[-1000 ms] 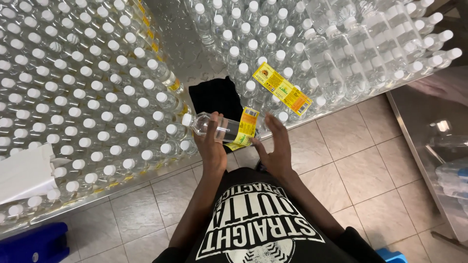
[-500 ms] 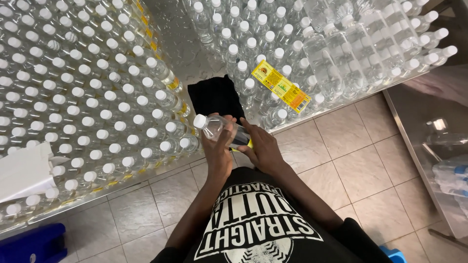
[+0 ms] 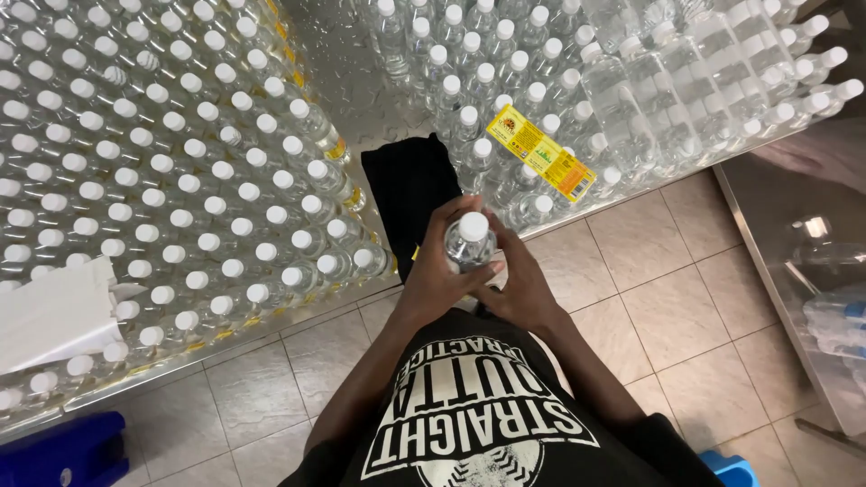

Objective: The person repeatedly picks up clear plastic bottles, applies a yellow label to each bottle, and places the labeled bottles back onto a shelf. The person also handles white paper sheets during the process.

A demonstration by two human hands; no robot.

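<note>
The held bottle (image 3: pixel 469 242) is clear plastic with a white cap, matching the massed clear, white-capped bottles (image 3: pixel 180 171). A loose label (image 3: pixel 541 151) is yellow with orange and green print; the folded cloth (image 3: pixel 410 194) is black. The floor tiles (image 3: pixel 667 289) are beige with pale grout lines, and the crate (image 3: pixel 59 451) is blue.

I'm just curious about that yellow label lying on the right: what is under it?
The yellow label lies flat across the white caps of clear bottles standing packed together on the metal table. The caps directly beneath it are covered, so how many it rests on cannot be seen.
</note>
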